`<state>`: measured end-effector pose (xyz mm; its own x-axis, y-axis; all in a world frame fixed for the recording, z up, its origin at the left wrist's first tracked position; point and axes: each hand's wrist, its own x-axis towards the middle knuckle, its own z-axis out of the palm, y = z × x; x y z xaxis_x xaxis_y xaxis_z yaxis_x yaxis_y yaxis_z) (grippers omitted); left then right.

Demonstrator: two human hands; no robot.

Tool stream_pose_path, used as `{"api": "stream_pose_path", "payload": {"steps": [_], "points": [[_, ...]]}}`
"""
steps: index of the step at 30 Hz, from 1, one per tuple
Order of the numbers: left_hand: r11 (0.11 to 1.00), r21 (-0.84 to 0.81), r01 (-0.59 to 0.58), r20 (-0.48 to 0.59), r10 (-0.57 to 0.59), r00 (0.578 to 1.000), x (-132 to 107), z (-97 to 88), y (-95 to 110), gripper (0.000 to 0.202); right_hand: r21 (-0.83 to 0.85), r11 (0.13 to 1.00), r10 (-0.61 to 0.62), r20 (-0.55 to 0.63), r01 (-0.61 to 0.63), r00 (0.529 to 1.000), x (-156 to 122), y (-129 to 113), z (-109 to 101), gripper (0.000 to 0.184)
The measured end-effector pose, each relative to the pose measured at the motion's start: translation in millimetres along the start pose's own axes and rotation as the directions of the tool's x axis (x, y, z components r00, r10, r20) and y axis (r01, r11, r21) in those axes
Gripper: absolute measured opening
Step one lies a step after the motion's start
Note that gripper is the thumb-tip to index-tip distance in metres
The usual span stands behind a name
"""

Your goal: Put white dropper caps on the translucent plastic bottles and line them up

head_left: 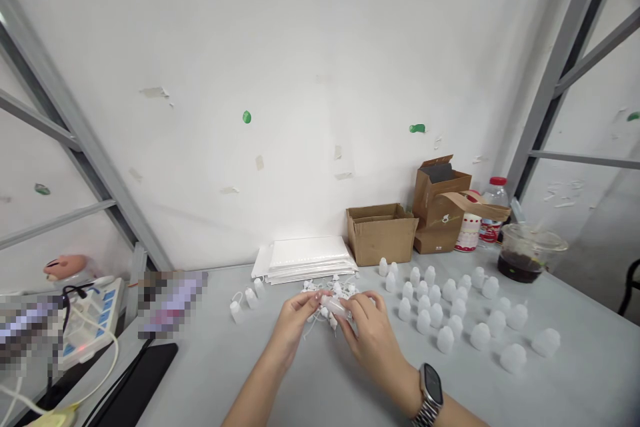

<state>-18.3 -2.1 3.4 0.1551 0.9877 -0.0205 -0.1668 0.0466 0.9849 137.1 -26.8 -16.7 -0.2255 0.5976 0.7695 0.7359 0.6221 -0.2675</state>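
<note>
at the near edge of the grey table, a small translucent plastic bottle is grasped between the fingertips of the left hand and the right hand, both curled closely around it above the middle of the table. a silver link-band watch is worn on the right wrist. directly beneath the hands, a tangled heap of small white plastic pieces with thin cords is touched by the fingers. just to the left, a few small white bottles with looped cords are laid out, and a flat black slab is seen nearer the table's left edge. to the right, many white bottle-shaped pieces are set upright in loose rows. a white power strip with blue switches is placed farther left, partly hidden by pixelated patches. beyond the hands, a stack of white sheets or bags is followed by an open cardboard box, a brown paper carrier, a plastic bottle with a red cap and a clear cup of dark liquid. behind them, a white wall is marked with tape scraps and green blobs.
</note>
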Motion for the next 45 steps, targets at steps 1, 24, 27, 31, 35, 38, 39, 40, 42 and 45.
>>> {"api": "stream_pose_path", "payload": {"steps": [1,24,27,31,35,38,39,40,42,45], "points": [[1.0,-0.021,0.001,0.007,-0.001,1.0,0,0.0,0,0.031,0.042,0.998,0.045,0.023,-0.046,0.999,0,-1,-1,0.014],[0.966,-0.244,0.084,0.101,-0.061,0.993,-8,9.5,2,0.026,0.639,-0.03,0.235,0.752,-0.769,0.616,4,-3,14,0.046],[0.963,-0.258,0.074,0.027,-0.07,0.997,-9,13.1,3,0.023,0.644,0.179,0.368,0.658,-0.744,0.658,5,-6,11,0.042],[0.957,-0.276,0.089,-0.014,-0.097,0.995,-8,15.1,2,0.024,0.56,0.487,0.49,0.461,-0.671,0.74,6,-11,4,0.033],[0.948,-0.3,0.106,0.03,-0.102,0.994,-6,15.0,-5,0.027,0.544,0.509,0.494,0.45,-0.667,0.744,6,-12,2,0.033],[0.941,-0.314,0.123,0.08,-0.103,0.991,-7,13.4,-8,0.027,0.606,0.361,0.432,0.565,-0.709,0.703,7,-7,4,0.038],[0.938,-0.324,0.126,0.089,-0.102,0.991,-7,12.6,-9,0.026,0.632,0.283,0.38,0.617,-0.722,0.689,7,-5,5,0.039],[0.932,-0.338,0.132,0.102,-0.103,0.989,-7,11.7,-9,0.026,0.655,0.194,0.316,0.663,-0.73,0.679,8,-2,6,0.04],[0.917,-0.372,0.142,0.129,-0.101,0.987,-8,10.0,-9,0.027,0.674,0.009,0.202,0.722,-0.738,0.662,8,2,8,0.041],[0.912,-0.391,0.126,0.11,-0.09,0.99,-5,8.4,-10,0.025,0.67,-0.109,0.176,0.74,-0.734,0.649,9,4,8,0.041]]}}
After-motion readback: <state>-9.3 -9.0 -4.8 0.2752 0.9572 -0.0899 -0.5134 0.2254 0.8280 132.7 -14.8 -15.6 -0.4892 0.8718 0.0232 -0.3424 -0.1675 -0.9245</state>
